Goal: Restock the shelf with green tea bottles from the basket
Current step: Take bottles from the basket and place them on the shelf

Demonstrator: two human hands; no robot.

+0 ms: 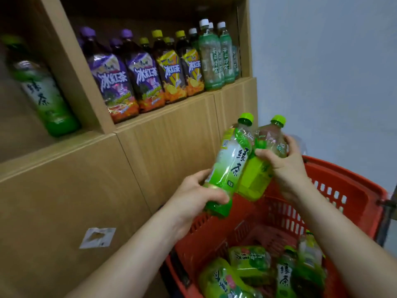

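Head view: left hand (pixel 194 195) fingers wrap one green tea bottle (pixel 231 166) near its base. Right hand (pixel 283 166) fingers clamp another bottle (pixel 261 166) mid-body, above the basket (pixel 352 190).

You are facing a wooden shelf (pixel 171 108) carrying purple-capped (pixel 111 80), yellow-capped (pixel 171 76) and white-capped bottles (pixel 211 61), one green tea bottle (pixel 45 93) sitting in the left compartment, while a red basket (pixel 354 190) is holding more.
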